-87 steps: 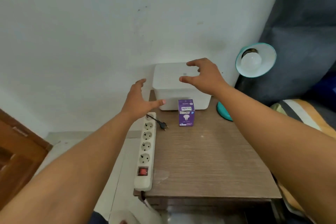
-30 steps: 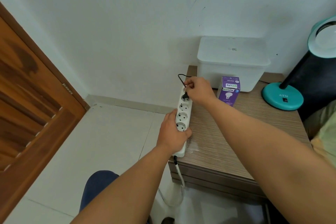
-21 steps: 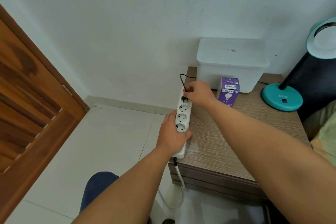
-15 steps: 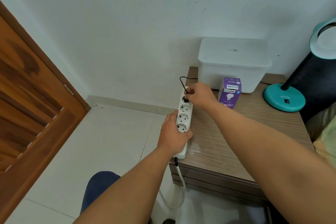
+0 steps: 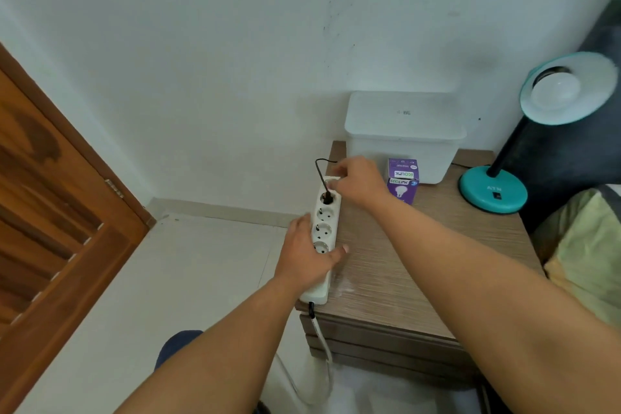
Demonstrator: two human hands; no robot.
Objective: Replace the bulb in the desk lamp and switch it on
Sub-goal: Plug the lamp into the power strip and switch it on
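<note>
The left hand (image 5: 307, 254) is pressing the power strip (image 5: 323, 232) flat while the right hand (image 5: 358, 181), fingers curled, is hovering beside the seated plug (image 5: 327, 198) (power step); next, unboxing the bulb box (image 5: 402, 180) near the lamp (image 5: 497, 191).

Two bare forearms with no sleeves seen, left hand (image 5: 307, 254) and right hand (image 5: 358, 183) without rings or watch, dark blue trouser knee (image 5: 176, 344) glimpsed below

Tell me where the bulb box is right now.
The bulb box stands near the back of the table, just in front of the white bin, between the right hand and the lamp.
</note>
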